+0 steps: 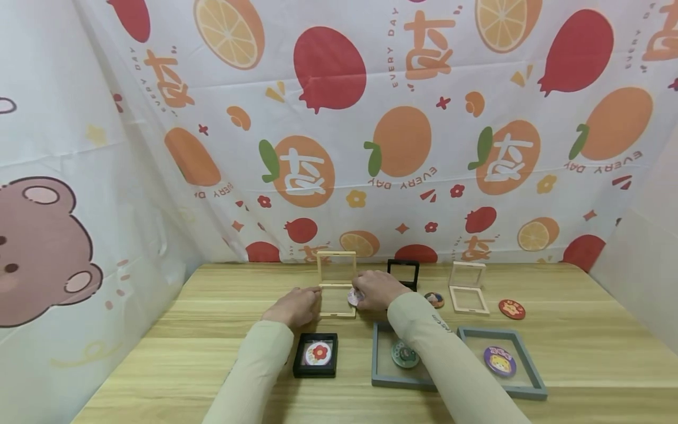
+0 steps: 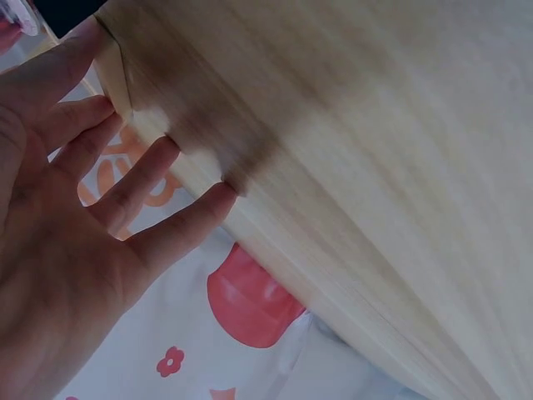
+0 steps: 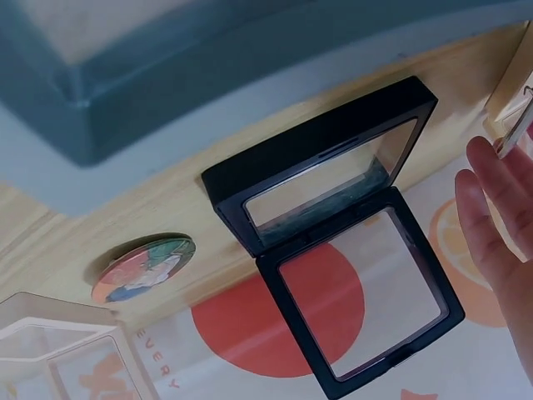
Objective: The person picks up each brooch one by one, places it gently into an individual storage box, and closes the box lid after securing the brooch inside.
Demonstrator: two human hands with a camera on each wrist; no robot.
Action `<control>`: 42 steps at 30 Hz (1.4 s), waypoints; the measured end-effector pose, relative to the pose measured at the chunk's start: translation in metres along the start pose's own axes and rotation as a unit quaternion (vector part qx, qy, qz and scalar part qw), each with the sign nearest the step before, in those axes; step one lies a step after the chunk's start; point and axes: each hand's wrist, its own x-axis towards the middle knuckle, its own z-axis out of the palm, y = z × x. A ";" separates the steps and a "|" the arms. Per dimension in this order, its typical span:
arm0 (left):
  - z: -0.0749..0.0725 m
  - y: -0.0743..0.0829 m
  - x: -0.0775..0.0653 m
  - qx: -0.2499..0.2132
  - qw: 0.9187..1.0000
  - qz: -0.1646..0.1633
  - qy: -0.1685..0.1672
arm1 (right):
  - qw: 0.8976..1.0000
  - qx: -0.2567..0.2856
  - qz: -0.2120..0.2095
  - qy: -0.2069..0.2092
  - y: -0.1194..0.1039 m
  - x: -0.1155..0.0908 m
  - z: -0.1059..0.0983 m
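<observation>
Left hand: at the left edge of the open wooden frame, its fingers straight and spread; the left hand [image 1: 299, 306] has some fingertips on or just beside the desk [image 1: 228, 306].
Right hand: fingers pinching a pale round badge; the right hand [image 1: 378, 290] holds the pale badge [image 1: 353, 298] over the right side of the wooden frame. Contact between badge and frame: cannot tell.
Wooden frame: the wooden frame [image 1: 336, 315] lies with its base on the desk and its lid upright at the far side.
Near side: a black closed frame [image 1: 316, 373] holding a red flower badge [image 1: 319, 353].
Behind right hand: an open black frame [image 3: 316, 137], its two halves at an angle.
Right of it: a multicoloured badge [image 1: 435, 299], then a pale open frame [image 1: 470, 310], then a red badge [image 1: 512, 309].
Right foreground: two grey frames; the left grey frame [image 1: 375, 359] carries a green badge [image 1: 405, 354] and is partly covered by the right sleeve; the right grey frame [image 1: 530, 365] carries a purple badge [image 1: 499, 361] showing a yellow bear.
Backdrop: a fruit-print curtain [image 1: 349, 138] behind the desk.
</observation>
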 end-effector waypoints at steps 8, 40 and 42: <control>0.001 0.001 0.002 0.008 1.000 0.007 0.000 | 1.000 0.017 0.005 0.007 -0.002 0.004 0.000; -0.001 0.001 -0.002 -0.003 1.000 0.021 0.015 | 0.998 0.066 0.007 -0.006 -0.019 0.022 0.006; 0.000 0.002 -0.002 -0.006 1.000 0.018 0.012 | 0.998 0.067 0.006 -0.007 -0.020 0.022 0.006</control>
